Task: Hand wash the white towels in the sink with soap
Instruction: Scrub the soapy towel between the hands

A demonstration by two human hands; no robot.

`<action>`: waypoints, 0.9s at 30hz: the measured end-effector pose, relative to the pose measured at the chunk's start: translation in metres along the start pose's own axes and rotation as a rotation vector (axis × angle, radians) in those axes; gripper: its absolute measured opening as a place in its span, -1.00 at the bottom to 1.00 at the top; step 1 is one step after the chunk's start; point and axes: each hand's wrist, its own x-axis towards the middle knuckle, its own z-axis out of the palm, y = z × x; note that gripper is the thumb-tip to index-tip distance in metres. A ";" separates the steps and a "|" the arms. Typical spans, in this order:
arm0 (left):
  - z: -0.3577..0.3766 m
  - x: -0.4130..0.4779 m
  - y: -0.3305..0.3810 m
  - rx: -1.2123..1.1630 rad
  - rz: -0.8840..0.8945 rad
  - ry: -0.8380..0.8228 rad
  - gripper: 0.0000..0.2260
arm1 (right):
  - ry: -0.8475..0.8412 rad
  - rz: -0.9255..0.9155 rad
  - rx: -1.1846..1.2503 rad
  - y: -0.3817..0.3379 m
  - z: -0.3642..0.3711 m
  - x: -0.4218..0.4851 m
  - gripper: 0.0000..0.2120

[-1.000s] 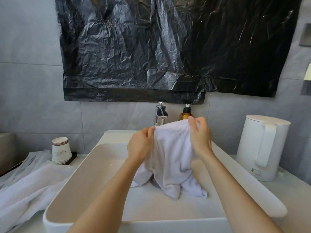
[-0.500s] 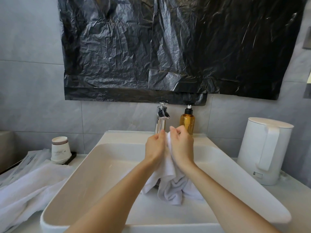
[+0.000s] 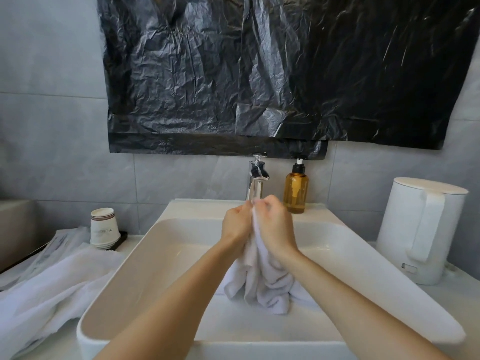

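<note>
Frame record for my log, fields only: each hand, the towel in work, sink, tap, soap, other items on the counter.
left hand: grips bunched top of towel
right hand: grips same bunch, against left hand
towel: white, hangs from hands into sink
tap: no stream visible
soap bottle: amber, upright on sink's rear ledge, right of tap
counter left: second white towel, stacked paper cups
counter right: white kettle
</note>
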 end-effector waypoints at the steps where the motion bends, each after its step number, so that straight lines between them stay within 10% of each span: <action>1: 0.003 -0.003 0.000 -0.011 -0.018 -0.034 -0.66 | 0.072 0.088 0.023 0.001 -0.003 0.009 -0.77; 7: -0.001 0.004 -0.003 0.011 0.018 0.028 -0.64 | -0.073 -0.068 -0.025 -0.002 0.000 -0.011 -0.78; 12: 0.007 -0.007 -0.001 -0.019 0.058 -0.114 -0.66 | 0.130 0.082 -0.001 0.004 -0.011 0.015 -0.77; 16: 0.001 0.000 0.001 -0.037 0.060 -0.008 -0.62 | -0.095 -0.069 -0.031 0.001 -0.004 -0.005 -0.77; 27: 0.004 -0.006 0.009 -0.052 -0.018 -0.068 -0.71 | 0.085 0.061 -0.008 -0.004 -0.007 0.013 -0.76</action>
